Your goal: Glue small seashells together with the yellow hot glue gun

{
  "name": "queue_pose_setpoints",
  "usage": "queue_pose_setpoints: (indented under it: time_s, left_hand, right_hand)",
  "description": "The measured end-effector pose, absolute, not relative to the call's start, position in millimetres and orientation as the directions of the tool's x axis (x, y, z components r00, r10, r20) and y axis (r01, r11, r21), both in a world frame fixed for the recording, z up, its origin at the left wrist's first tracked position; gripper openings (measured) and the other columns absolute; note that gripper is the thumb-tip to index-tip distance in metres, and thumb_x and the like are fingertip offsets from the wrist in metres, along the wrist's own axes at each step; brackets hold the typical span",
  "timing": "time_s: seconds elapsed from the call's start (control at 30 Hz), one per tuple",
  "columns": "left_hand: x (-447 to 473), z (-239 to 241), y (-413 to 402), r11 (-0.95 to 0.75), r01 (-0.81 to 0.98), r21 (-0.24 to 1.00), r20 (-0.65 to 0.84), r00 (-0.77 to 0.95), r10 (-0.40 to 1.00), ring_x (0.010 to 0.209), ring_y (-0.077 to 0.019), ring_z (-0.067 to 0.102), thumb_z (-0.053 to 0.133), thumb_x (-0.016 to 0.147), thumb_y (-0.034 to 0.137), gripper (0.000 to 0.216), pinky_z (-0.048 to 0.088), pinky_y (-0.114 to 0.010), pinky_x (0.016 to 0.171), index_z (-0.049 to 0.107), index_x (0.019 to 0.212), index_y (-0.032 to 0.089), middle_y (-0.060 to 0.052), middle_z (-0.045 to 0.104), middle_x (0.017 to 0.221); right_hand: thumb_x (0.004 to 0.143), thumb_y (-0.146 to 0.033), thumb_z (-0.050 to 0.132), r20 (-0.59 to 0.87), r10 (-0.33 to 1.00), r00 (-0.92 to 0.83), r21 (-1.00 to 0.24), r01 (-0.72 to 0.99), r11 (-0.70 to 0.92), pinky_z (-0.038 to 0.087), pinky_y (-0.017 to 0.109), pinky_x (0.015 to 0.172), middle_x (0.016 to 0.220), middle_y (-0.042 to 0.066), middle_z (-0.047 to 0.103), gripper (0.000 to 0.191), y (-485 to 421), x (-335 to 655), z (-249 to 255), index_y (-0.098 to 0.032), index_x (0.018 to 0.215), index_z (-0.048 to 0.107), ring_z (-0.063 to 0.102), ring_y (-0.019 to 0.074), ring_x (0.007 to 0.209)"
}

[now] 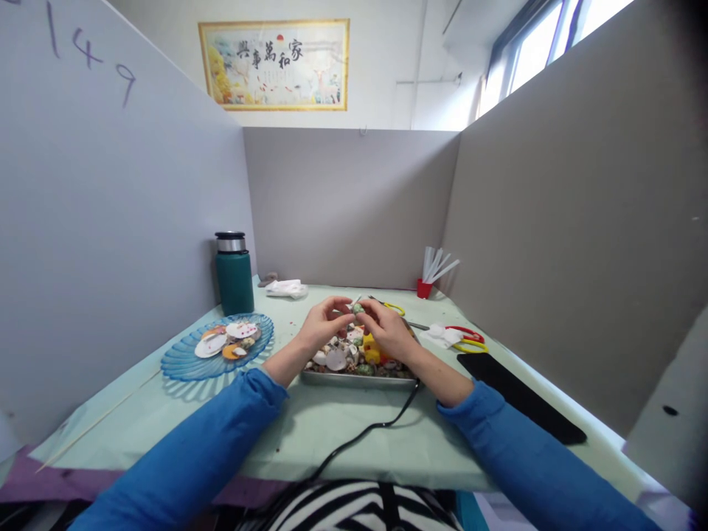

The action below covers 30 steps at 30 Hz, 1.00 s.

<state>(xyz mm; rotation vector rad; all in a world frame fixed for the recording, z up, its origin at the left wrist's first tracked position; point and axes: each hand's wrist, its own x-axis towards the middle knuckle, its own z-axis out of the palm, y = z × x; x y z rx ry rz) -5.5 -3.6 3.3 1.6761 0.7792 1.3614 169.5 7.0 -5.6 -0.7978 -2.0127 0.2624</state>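
My left hand [324, 323] and my right hand [387, 328] meet above a metal tray [354, 379] in the middle of the table. Both pinch one small greenish piece [358, 308], perhaps a shell, between their fingertips. The tray under them holds several shells and small coloured pieces [354, 354], white, yellow and green. Blue sleeves cover both my forearms.
A blue glass plate [182, 363] with shells lies at the left, a green flask [234, 274] behind it. Red and yellow scissors [467, 338] and a red cup of white sticks [425, 287] stand at the right. A black mat [520, 398], a black cable [359, 435] and a thin wooden stick [94, 422] lie near the front. Partition walls enclose three sides.
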Motion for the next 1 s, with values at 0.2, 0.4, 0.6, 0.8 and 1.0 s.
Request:
queue_pose_setpoints:
  time_s: [0.2,0.4,0.6,0.8,1.0]
  left_hand:
    - [-5.6,4.6,-3.2,-0.5,0.015,0.866,0.488,0.198,0.85,0.053,-0.0089,0.056,0.076,0.061,0.04,0.045,0.049,-0.021,0.047,0.064,0.095,0.012,0.001,0.056,0.068]
    - [-6.3,4.6,-2.4,-0.505,0.036,0.862,0.491,0.183,0.851,0.049,-0.0069,0.053,0.076,0.061,0.038,0.043,0.048,-0.019,0.046,0.067,0.095,0.013,0.001,0.056,0.068]
    - [-6.2,4.0,-2.6,-0.531,0.057,0.845,0.516,0.172,0.839,0.049,-0.0073,0.052,0.075,0.062,0.036,0.04,0.047,-0.02,0.046,0.069,0.094,0.013,0.001,0.057,0.067]
    - [-6.4,4.9,-3.7,-0.561,0.098,0.822,0.541,0.172,0.823,0.048,-0.0073,0.052,0.074,0.063,0.035,0.039,0.047,-0.02,0.046,0.069,0.095,0.012,0.001,0.057,0.067]
    - [-7.2,4.2,-3.6,-0.572,0.131,0.809,0.549,0.178,0.817,0.048,-0.0073,0.052,0.073,0.064,0.035,0.039,0.046,-0.021,0.046,0.069,0.096,0.012,0.001,0.057,0.067]
  right_hand:
    - [0.09,-0.029,0.045,0.677,0.619,-0.398,-0.496,0.376,0.783,0.041,0.024,0.062,0.073,0.0,0.057,0.022,3.0,169.3,-2.7,-0.018,0.106,0.055,0.055,0.0136,0.064]
    - [0.09,-0.027,0.046,0.675,0.622,-0.397,-0.512,0.356,0.782,0.041,0.024,0.06,0.069,-0.001,0.057,0.023,1.3,169.8,-0.8,-0.017,0.107,0.056,0.055,0.0129,0.061]
    - [0.09,-0.029,0.046,0.67,0.627,-0.398,-0.518,0.355,0.778,0.042,0.024,0.059,0.068,-0.002,0.057,0.023,1.5,169.8,-0.9,-0.018,0.107,0.056,0.056,0.0131,0.061]
    - [0.089,-0.028,0.047,0.659,0.634,-0.404,-0.533,0.344,0.773,0.042,0.024,0.059,0.067,-0.002,0.057,0.023,1.5,170.2,-0.3,-0.017,0.107,0.057,0.056,0.0129,0.061]
    - [0.089,-0.03,0.047,0.645,0.645,-0.41,-0.556,0.327,0.764,0.041,0.023,0.058,0.066,-0.002,0.056,0.022,4.1,170.0,-2.4,-0.017,0.105,0.057,0.055,0.0126,0.061]
